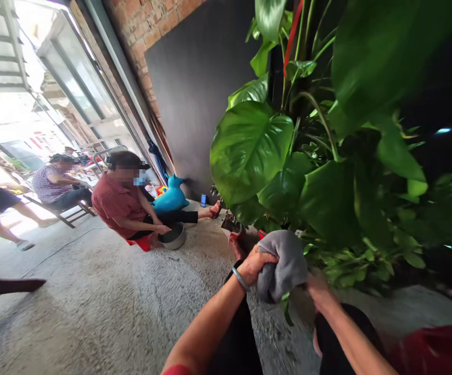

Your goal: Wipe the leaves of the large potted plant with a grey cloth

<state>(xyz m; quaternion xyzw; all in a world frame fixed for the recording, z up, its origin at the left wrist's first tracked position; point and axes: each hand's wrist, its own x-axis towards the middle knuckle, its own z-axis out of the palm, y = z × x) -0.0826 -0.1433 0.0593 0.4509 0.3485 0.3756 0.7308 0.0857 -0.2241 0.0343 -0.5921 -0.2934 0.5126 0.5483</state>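
A bunched grey cloth (282, 260) is in front of me, low beside a big leafy plant (255, 148). My left hand (255, 263), with a pale bangle at the wrist, is closed on the cloth's left side. At the cloth's right edge is my right hand (317, 289), smeared by motion; its fingers are hidden behind the cloth, so their grip cannot be made out. A green leaf tip (287, 311) pokes out below the cloth. The plant's broad, glossy leaves hang just above both hands.
A person in a red shirt (118, 203) sits at left with a hand at a metal basin (173, 237). Behind them is a blue toy animal (171, 192). A phone-like object (203, 200) stands by the dark panel (198, 94). Farther left, another person (59, 179) sits on a chair.
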